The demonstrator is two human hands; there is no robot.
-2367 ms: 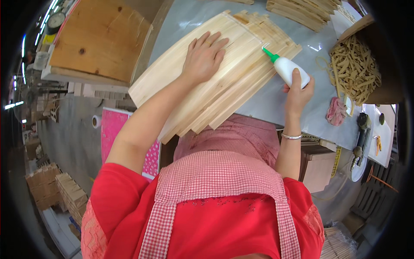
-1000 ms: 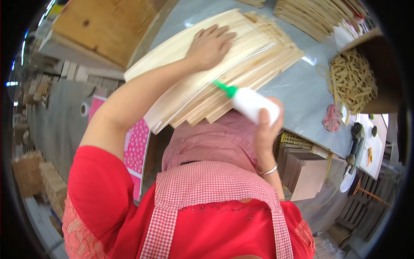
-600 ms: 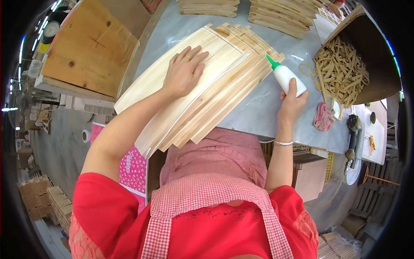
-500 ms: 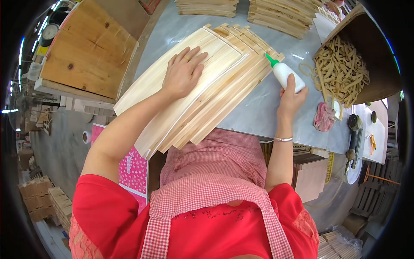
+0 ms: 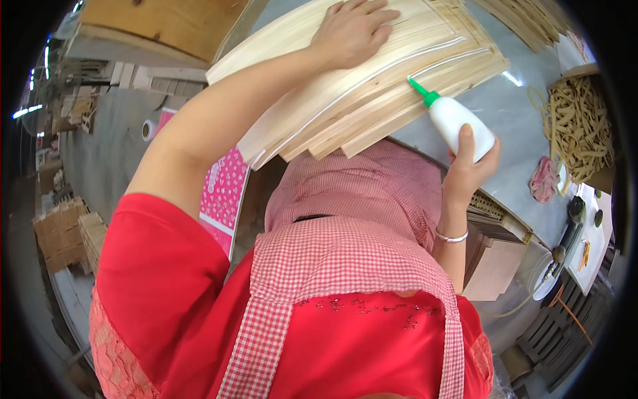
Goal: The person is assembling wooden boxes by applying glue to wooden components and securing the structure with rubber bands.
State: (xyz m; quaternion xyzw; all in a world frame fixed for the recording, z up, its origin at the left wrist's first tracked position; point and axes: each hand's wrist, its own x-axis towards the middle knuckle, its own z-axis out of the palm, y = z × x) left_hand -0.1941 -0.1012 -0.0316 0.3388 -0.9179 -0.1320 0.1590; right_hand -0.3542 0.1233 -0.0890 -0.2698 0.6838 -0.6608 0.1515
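Observation:
Several pale wooden boards (image 5: 292,100) lie fanned out in an overlapping stack at the table's near edge. Flat on the top board rests my left hand (image 5: 352,33), its fingers spread. My right hand (image 5: 470,159) is wrapped round a white glue bottle (image 5: 458,123) with a green nozzle. The nozzle tip points down at the second board and appears to touch it. A white glue line (image 5: 372,76) runs along the top board's near edge. On the second board, a shorter white line (image 5: 452,60) reaches from the far right back toward the nozzle.
A cardboard box of tan bands (image 5: 578,126) stands at the right, beside a crumpled pink cloth (image 5: 543,179). More wooden strips (image 5: 525,20) are stacked at the back right. A wooden box (image 5: 159,26) stands at the back left. Brown panels (image 5: 495,256) sit under the table.
The view has shifted, so the boards sit higher in it. My right hand has drawn the bottle along the second board toward me, leaving a white line. My left hand stays on the top board.

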